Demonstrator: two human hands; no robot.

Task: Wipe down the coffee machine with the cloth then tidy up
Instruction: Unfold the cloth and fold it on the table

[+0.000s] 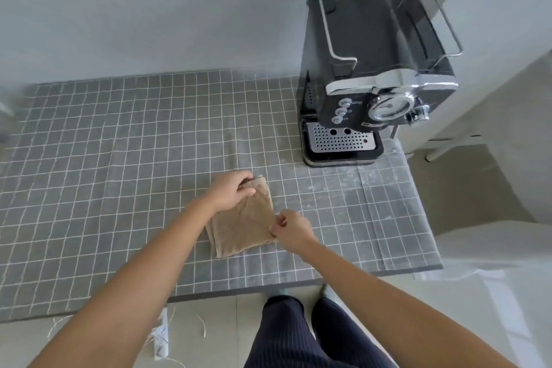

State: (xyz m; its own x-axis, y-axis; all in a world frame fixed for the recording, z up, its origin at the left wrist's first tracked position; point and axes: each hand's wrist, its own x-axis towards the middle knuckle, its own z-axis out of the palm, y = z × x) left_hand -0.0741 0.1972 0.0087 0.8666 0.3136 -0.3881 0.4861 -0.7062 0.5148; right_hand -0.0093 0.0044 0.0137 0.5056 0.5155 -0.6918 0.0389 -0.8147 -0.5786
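- Table [89, 158]: covered by a grey cloth with a white grid; a clear plastic sheet lies over the right end, wrinkled and hanging past the right edge. Frayed threads and a scrap of fabric dangle below the near edge, left of the person's legs.
- Machine [373, 69]: black and chrome, standing upright at the far right corner of the table, front facing the near edge. Two chrome rails run along its top, one on each side. Three round buttons sit in a column at front left, a round gauge to their right, and a knob at the right side. A perforated metal drip tray [340, 140] sits at its base, seated in a black surround.
- Cloth [243, 218]: tan, textured, folded into a rough rectangle of several layers, lying flat on the table near the middle of the near edge, well apart from the machine.
- Left hand [231, 191]: at the far left corner of the cloth, fingers curled and pinching the top layers at that corner; palm resting on the fabric.
- Right hand [291, 227]: at the right edge of the cloth, thumb and forefinger pinching the edge, other fingers curled in.
- Legs: dark pinstriped trousers visible below the near edge of the table, over a pale floor.
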